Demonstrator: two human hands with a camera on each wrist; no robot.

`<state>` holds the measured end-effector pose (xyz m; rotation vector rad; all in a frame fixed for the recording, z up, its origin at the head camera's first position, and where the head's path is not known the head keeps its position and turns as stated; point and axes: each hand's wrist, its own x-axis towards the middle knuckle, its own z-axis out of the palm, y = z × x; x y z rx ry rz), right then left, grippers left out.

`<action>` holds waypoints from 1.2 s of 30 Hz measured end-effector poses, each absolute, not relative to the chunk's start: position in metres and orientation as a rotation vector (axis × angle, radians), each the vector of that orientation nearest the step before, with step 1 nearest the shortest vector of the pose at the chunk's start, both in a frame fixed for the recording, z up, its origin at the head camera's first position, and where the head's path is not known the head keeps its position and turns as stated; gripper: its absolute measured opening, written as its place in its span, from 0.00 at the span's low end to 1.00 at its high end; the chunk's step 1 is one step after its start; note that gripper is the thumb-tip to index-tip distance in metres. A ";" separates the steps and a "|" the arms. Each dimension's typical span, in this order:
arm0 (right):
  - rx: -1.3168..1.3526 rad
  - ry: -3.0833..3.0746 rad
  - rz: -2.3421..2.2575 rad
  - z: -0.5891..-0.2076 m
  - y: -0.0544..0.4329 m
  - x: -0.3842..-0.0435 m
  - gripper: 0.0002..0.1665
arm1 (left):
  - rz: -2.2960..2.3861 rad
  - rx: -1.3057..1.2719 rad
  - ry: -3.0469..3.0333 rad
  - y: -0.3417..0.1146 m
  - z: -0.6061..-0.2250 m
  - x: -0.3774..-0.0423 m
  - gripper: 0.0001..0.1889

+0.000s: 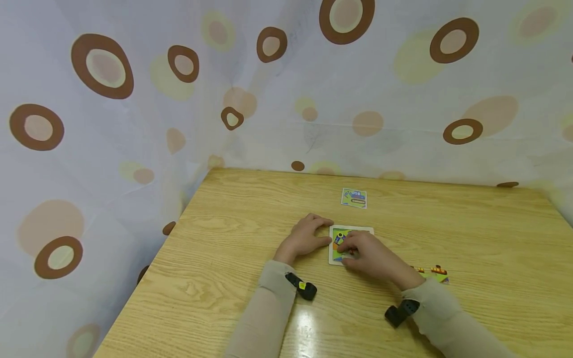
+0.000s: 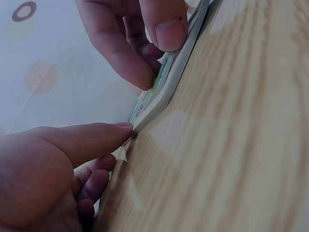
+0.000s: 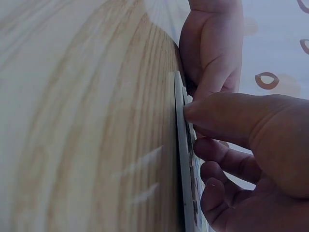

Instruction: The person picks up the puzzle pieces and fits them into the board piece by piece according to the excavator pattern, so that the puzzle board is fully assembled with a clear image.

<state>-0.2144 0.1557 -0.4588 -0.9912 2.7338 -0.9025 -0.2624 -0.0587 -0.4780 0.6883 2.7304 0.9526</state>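
A small picture puzzle board (image 1: pixel 330 256) with a pale raised rim lies on the table, its bright green, blue and orange picture partly covered by fingers. My left hand (image 1: pixel 303 237) is at its left side, with the straight thumb touching the rim in the left wrist view. Over the lower left of the board, my right hand (image 1: pixel 369 254) bends its fingers down. Its thumb (image 3: pixel 212 112) and index finger touch the board a little apart. Whether a puzzle piece is between them cannot be made out.
Behind the board lies a square card (image 1: pixel 354 198) with a blue digger picture. Colourful puzzle pieces (image 1: pixel 438 273) lie right of the board, partly hidden by my right forearm. The wooden table (image 1: pixel 215 238) meets a patterned curtain (image 1: pixel 277 89) at the back and left.
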 end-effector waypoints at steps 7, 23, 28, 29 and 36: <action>-1.011 2.736 -0.925 -0.459 0.156 -0.213 0.10 | 0.961 0.688 2.728 -0.058 -0.478 -0.263 0.24; -0.879 2.722 -0.960 -0.455 0.154 -0.209 0.10 | 0.964 0.675 2.723 -0.058 -0.478 -0.262 0.24; -0.885 2.745 -0.955 -0.457 0.154 -0.210 0.08 | 0.965 0.671 2.728 -0.058 -0.478 -0.262 0.24; -0.894 2.755 -0.956 -0.458 0.154 -0.211 0.07 | 0.964 0.672 2.729 -0.058 -0.478 -0.262 0.24; -0.875 2.802 -0.942 -0.457 0.151 -0.211 0.06 | 0.974 0.670 2.717 -0.058 -0.477 -0.262 0.24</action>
